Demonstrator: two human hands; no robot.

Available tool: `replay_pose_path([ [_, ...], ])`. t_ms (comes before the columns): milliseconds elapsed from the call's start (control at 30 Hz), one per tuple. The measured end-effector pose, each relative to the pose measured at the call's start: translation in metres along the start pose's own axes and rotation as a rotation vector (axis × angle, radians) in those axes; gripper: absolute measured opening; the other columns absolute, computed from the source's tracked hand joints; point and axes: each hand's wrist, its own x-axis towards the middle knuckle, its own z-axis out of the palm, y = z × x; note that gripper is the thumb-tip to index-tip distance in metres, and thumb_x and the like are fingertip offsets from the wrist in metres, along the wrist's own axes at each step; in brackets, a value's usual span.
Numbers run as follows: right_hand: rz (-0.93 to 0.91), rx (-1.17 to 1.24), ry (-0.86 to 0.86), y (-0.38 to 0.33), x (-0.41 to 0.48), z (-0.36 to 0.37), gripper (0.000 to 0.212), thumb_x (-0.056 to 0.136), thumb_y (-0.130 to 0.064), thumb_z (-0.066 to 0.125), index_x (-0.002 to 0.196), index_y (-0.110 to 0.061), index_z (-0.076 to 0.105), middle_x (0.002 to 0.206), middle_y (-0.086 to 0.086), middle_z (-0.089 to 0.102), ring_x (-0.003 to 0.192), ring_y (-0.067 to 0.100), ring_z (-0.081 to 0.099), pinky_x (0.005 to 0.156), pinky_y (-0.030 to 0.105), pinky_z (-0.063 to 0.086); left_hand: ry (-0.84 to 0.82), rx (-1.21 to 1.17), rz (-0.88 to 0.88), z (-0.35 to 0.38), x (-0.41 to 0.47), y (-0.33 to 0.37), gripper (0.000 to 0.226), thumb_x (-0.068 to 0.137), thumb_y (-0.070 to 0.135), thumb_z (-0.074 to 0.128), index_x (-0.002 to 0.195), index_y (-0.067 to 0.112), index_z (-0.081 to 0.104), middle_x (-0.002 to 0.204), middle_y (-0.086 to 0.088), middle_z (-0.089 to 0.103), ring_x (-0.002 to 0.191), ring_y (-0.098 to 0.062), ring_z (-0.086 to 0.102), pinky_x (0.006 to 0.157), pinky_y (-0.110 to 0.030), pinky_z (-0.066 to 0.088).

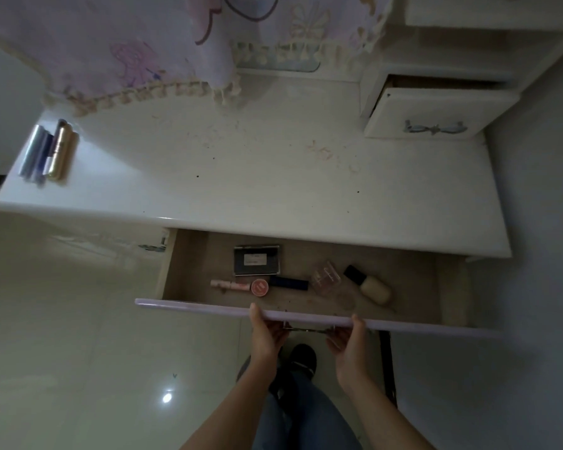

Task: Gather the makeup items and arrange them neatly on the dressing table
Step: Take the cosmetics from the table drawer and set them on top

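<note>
Both hands grip the pale lilac front panel of the open wooden drawer [306, 315]: the left hand [268, 332] and the right hand [348, 339] each have a thumb hooked over the top edge and fingers curled underneath by the metal handle, so both are clamped on the panel and carry no makeup. Inside the drawer lie a flat black rectangular compact with a white label [256, 260], a slim pink tube [229, 284], a small round coral-red pot [260, 287] touching the tube's end, a dark navy tube [289, 282] just beside the pot, a clear plastic case [326, 277] and a cream foundation bottle with a black cap [369, 284]. On the white glossy surface [257, 170], at its far left corner, a silver tube, a dark blue tube and a gold tube [51, 152] lie side by side; the rest looks bare but stained. I'd judge gathering has hardly begun. The risk is a hard tug: the round pot and bottle could roll, or the drawer could come out too far and tip its contents onto the shiny tiled floor [62, 336].
</note>
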Motion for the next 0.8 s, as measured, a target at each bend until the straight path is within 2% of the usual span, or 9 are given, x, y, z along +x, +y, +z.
replay_pose_path([
  [100,-0.005,0.022,-0.009,0.007,0.001,-0.004,0.031,0.094,-0.035,0.036,0.110,-0.013,0.051,0.089,0.004,0.057,0.081,0.016,0.054,0.069,0.027,0.043,-0.001,-0.018,0.002,-0.005,0.002,-0.006,0.070,0.092,0.055,0.023,0.126,-0.002,0.045,0.106,-0.016,0.056,0.102,-0.028,0.053,0.104,-0.041,0.038],
  [267,-0.020,0.077,-0.023,0.012,0.003,-0.005,0.028,0.094,-0.033,0.036,0.107,-0.014,0.052,0.089,0.003,0.057,0.081,0.015,0.054,0.069,0.026,0.042,-0.037,-0.053,0.035,-0.009,0.005,-0.009,0.055,0.093,0.053,0.025,0.116,0.008,0.048,0.099,-0.012,0.059,0.096,-0.026,0.055,0.098,-0.039,0.040],
  [333,-0.023,0.115,-0.028,0.014,0.006,-0.006,0.024,0.094,-0.031,0.038,0.100,-0.016,0.055,0.088,0.003,0.058,0.081,0.015,0.054,0.068,0.025,0.042,-0.073,-0.058,0.043,-0.011,0.008,-0.012,0.057,0.093,0.052,0.023,0.116,0.007,0.049,0.096,-0.010,0.061,0.094,-0.024,0.056,0.097,-0.038,0.040],
  [467,-0.035,0.143,-0.054,0.020,0.011,-0.009,0.021,0.094,-0.029,0.038,0.102,-0.018,0.054,0.093,0.003,0.058,0.085,0.015,0.054,0.071,0.025,0.042,-0.092,-0.074,0.047,-0.015,0.016,-0.018,0.056,0.094,0.051,0.021,0.117,0.009,0.049,0.115,-0.016,0.056,0.116,-0.031,0.050,0.103,-0.041,0.036],
  [533,-0.036,0.155,-0.060,0.023,0.015,-0.011,0.018,0.094,-0.027,0.038,0.095,-0.020,0.055,0.092,0.002,0.058,0.085,0.014,0.054,0.073,0.024,0.042,-0.101,-0.098,0.052,-0.016,0.019,-0.022,0.061,0.094,0.051,0.020,0.124,0.006,0.047,0.124,-0.020,0.053,0.122,-0.034,0.047,0.106,-0.041,0.035],
  [600,-0.047,0.156,-0.067,0.024,0.017,-0.012,0.018,0.094,-0.025,0.037,0.092,-0.021,0.055,0.091,0.001,0.058,0.086,0.013,0.054,0.075,0.023,0.042,-0.109,-0.109,0.068,-0.017,0.023,-0.026,0.063,0.094,0.052,0.018,0.128,0.006,0.044,0.128,-0.021,0.051,0.124,-0.034,0.046,0.106,-0.041,0.034],
  [700,-0.058,0.141,-0.072,0.024,0.019,-0.012,0.019,0.095,-0.025,0.036,0.091,-0.023,0.054,0.093,0.000,0.058,0.088,0.012,0.054,0.078,0.023,0.042,-0.118,-0.109,0.091,-0.018,0.026,-0.029,0.060,0.092,0.053,0.018,0.120,0.009,0.047,0.124,-0.018,0.053,0.123,-0.032,0.047,0.108,-0.041,0.034],
  [800,-0.071,0.087,-0.050,0.022,0.020,-0.013,0.018,0.096,-0.028,0.036,0.089,-0.025,0.053,0.093,-0.001,0.057,0.087,0.011,0.053,0.077,0.022,0.043,-0.138,-0.099,0.110,-0.018,0.026,-0.031,0.076,0.086,0.062,0.022,0.128,0.003,0.047,0.124,-0.018,0.056,0.120,-0.031,0.050,0.109,-0.041,0.034],
])
